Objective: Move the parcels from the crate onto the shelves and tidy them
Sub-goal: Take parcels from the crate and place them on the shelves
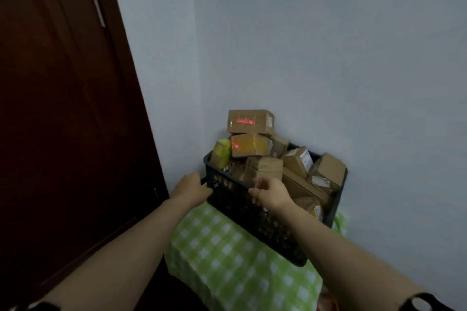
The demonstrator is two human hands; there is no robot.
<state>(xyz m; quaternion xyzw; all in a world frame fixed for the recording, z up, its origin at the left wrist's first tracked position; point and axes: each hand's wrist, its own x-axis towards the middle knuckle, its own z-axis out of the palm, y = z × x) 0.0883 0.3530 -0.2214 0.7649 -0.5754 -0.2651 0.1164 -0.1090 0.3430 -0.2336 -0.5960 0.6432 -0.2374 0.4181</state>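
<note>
A black plastic crate [252,212] stands in the room's corner on a surface with a green checked cloth [227,260]. It is heaped with several brown cardboard parcels; the topmost parcel [250,121] bears a red label, and a second red-labelled parcel [250,145] lies under it. A yellow-green packet [222,150] leans at the crate's left end. My left hand [190,188] grips the crate's left end at the rim. At the near rim my right hand [269,192] has its fingers curled; whether it holds the rim or a parcel I cannot make out.
A dark brown wooden door [63,108] fills the left side. Pale blue walls [328,58] meet in a corner right behind the crate. No shelves are in view.
</note>
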